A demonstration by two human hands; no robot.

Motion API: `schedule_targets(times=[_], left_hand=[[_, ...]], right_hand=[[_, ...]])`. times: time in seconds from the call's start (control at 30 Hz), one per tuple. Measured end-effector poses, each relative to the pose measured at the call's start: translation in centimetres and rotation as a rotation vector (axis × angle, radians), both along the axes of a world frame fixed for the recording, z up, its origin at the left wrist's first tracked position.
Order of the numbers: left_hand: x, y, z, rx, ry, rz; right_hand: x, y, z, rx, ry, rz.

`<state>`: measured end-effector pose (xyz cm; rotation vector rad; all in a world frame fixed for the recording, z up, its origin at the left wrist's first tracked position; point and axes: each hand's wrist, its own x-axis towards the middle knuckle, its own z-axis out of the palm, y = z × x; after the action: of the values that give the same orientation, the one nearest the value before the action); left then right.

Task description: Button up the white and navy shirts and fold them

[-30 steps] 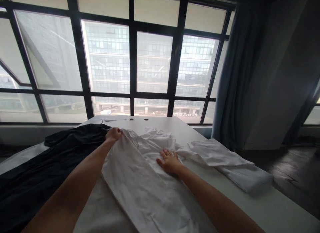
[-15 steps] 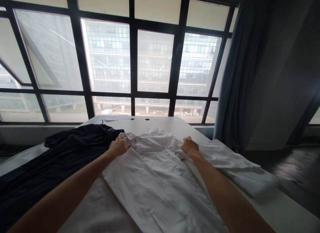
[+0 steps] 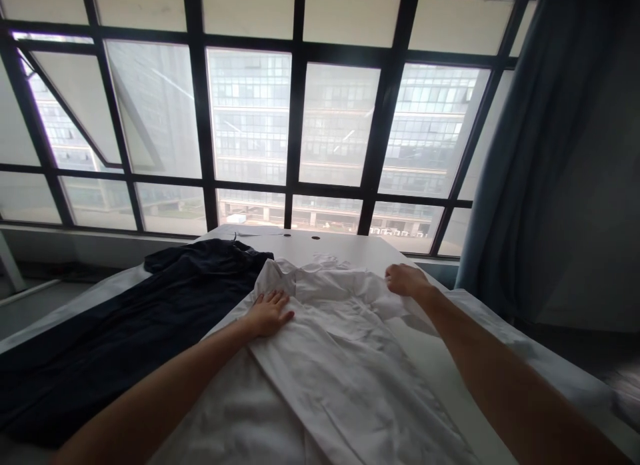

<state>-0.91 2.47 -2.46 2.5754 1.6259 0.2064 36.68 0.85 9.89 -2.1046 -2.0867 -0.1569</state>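
Observation:
A long white coat (image 3: 345,345) lies spread and wrinkled in front of me, its collar end toward the window. My left hand (image 3: 271,313) rests flat on the coat's upper left part, fingers spread. At the coat's upper right edge, my right hand (image 3: 406,280) is closed in a fist on the white cloth by the sleeve; the exact grip is hard to see. To the left, a dark navy garment (image 3: 190,305) lies stretched out alongside the coat.
Everything lies on a white table (image 3: 360,245) with two dark round holes at its far end. More white cloth (image 3: 530,352) lies along the right edge. Behind are black-framed windows (image 3: 295,118), one tilted open, and a blue-grey curtain (image 3: 510,165).
My left hand has gone from gripping the coat's left shoulder to lying flat lower down. My right hand has moved outward to the right, drawing the sleeve cloth. The view has turned left.

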Motion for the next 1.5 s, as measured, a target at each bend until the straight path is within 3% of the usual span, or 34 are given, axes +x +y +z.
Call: schedule_targets(times=[0.07,0.13,0.2,0.23,0.4,0.57,0.73,0.87,1.03,1.1,1.17,1.27,1.33,1.43,1.5], left_hand=[[0.2,-0.3,0.1,0.016,-0.001,0.016],[0.4,-0.9,0.2,0.037,-0.001,0.037],[0.2,-1.9,0.4,0.045,0.010,0.040],[-0.1,-2.5,0.4,0.043,0.018,0.027],[-3.7,-6.4,0.8,0.021,0.015,-0.078],[-7.8,-8.9,0.7,-0.024,-0.006,-0.057],[-8.4,-9.7,0.8,-0.021,-0.014,-0.034],[-8.3,-9.9,0.9,0.007,-0.038,-0.065],[-8.3,-10.1,1.1,0.018,-0.167,-0.064],[-8.4,-10.3,1.4,0.014,-0.311,-0.057],[-8.7,-10.6,2.0,-0.017,-0.487,-0.012],[-9.8,-11.5,3.6,-0.182,-0.712,0.109],[-10.6,-12.6,4.8,-0.388,-0.811,0.171],[-11.2,-14.9,6.2,-0.621,-0.865,0.186],[-10.9,-16.4,6.6,-0.617,-0.795,0.163]], right_hand=[[-4.2,-1.1,0.8,0.001,0.022,0.128],[-7.4,-2.2,0.7,-0.030,0.159,0.387],[-8.8,-3.1,0.2,-0.102,0.280,0.583],[-8.7,-3.4,-0.1,-0.127,0.303,0.604],[-3.2,-3.8,-2.4,-0.121,0.098,0.206],[1.7,-3.5,-7.0,-0.181,0.066,-0.198],[2.5,-3.8,-9.8,-0.107,0.082,-0.383],[2.1,-4.6,-8.6,-0.014,0.221,-0.349],[-2.1,-6.5,-2.0,0.209,0.468,-0.319],[-5.8,-8.7,1.1,0.336,0.619,-0.190],[-10.1,-11.9,3.2,0.344,0.732,0.084],[-15.5,-16.6,4.0,0.067,0.736,0.665],[-17.2,-18.3,3.3,-0.111,0.673,0.874],[-16.9,-17.6,1.2,-0.119,0.571,0.847],[-15.3,-15.7,-0.4,-0.029,0.472,0.692]])
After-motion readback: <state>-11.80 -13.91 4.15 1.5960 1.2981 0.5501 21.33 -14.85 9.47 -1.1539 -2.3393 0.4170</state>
